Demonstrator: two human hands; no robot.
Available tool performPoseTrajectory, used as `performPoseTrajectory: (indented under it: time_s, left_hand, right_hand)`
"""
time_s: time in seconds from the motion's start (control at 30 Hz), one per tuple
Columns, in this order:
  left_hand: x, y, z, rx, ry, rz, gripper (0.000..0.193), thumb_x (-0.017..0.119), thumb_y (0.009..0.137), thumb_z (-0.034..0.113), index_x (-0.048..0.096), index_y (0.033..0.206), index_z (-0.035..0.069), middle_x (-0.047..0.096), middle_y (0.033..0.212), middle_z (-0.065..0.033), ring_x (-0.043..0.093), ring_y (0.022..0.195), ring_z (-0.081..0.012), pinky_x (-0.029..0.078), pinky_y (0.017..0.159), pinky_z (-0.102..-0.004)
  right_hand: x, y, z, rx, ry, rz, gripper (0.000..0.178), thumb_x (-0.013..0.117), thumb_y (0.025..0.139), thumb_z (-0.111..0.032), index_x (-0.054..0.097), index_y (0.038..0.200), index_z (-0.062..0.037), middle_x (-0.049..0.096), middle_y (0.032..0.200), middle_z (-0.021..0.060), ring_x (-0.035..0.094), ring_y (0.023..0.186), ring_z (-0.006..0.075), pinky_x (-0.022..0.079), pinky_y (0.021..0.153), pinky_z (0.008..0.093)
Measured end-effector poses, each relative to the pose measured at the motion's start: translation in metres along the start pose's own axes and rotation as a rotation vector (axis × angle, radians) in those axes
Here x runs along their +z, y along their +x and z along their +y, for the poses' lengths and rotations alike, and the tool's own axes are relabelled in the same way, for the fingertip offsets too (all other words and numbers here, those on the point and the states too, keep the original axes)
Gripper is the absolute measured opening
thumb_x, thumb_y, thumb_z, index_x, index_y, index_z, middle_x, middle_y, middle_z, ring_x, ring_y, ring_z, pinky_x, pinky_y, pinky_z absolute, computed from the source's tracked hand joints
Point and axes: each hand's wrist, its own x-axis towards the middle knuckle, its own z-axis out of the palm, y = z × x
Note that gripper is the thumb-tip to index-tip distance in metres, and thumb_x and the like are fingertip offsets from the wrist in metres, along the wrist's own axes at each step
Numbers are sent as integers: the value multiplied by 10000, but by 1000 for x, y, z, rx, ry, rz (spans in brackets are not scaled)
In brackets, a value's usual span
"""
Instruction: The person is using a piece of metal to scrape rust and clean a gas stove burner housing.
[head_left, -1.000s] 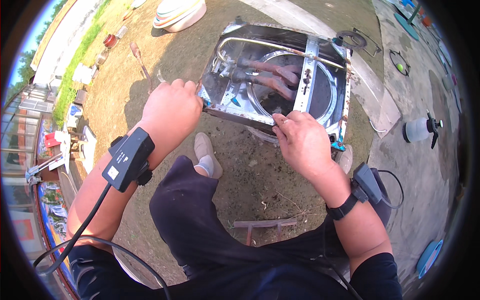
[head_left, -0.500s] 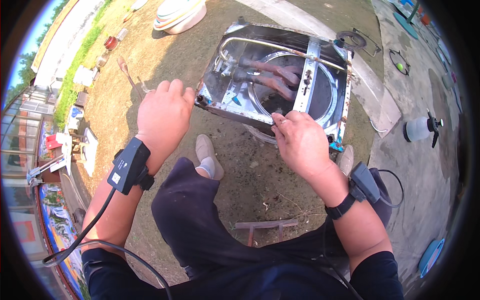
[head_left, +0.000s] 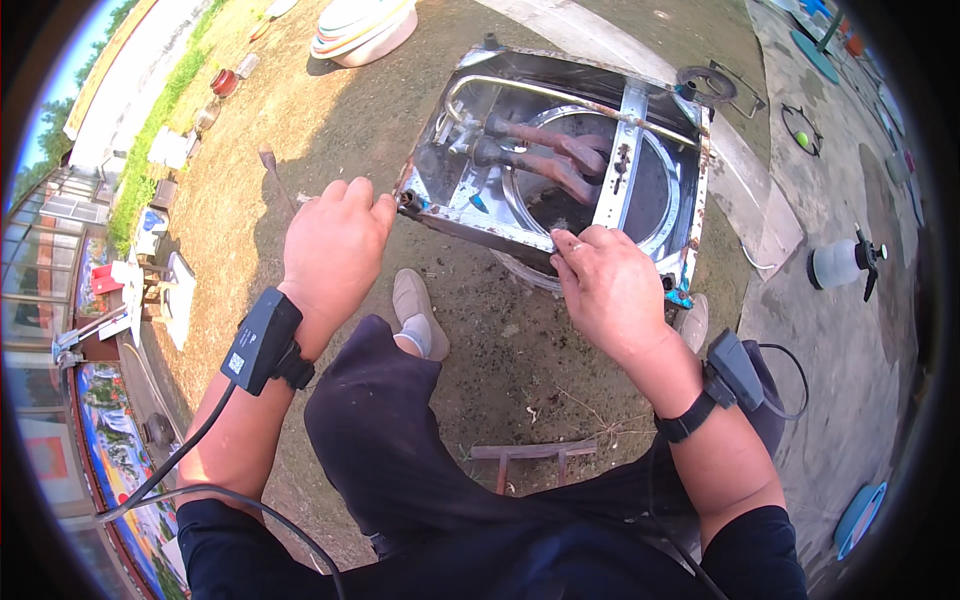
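Left hand [head_left: 335, 250] lower now, over dirt yard [head_left: 500, 345] beside concrete paving [head_left: 850, 380]

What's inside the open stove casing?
Inside the stove casing: two rusty burner tubes, a bent pipe, a perforated crossbar and a round metal ring. The right hand covers part of the casing's near edge; whatever lies directly beneath the tubes is hidden.

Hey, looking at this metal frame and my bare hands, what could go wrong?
Your right hand grips the rust-marked metal frame bare, so a rough edge might scratch it. The long tool, apparently in your left hand, could slip and knock the frame or your other hand.
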Motion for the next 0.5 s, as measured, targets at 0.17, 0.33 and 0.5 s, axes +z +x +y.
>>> performPoseTrajectory:
  time_s: [0.17, 0.33, 0.5]
  left_hand:
    - [9, 8, -9, -10, 17, -26, 314, 630, 899, 71, 739, 1191, 111, 591, 957, -93, 646, 972, -290, 549, 808, -430]
    - [29, -8, -22, -326, -112, 93, 271, 620, 959, 122, 744, 1199, 132, 617, 982, -98, 673, 962, -306, 578, 782, -462]
    - [38, -14, -8, -375, -228, 67, 245, 613, 1017, 161, 746, 1219, 125, 641, 989, -124, 691, 951, -326, 570, 807, -479]
  right_hand:
    - [1, 0, 0, 2, 2, -6, 175, 668, 948, -139, 738, 1100, -85, 639, 872, 111, 684, 866, 308, 577, 765, 425]
    - [0, 1, -1, 6, 5, -10, 184, 671, 949, -143, 740, 1109, -85, 644, 879, 113, 687, 876, 309, 579, 772, 425]
    - [0, 1, -1, 15, 11, -17, 196, 677, 952, -150, 741, 1126, -86, 650, 883, 114, 688, 880, 312, 580, 780, 426]
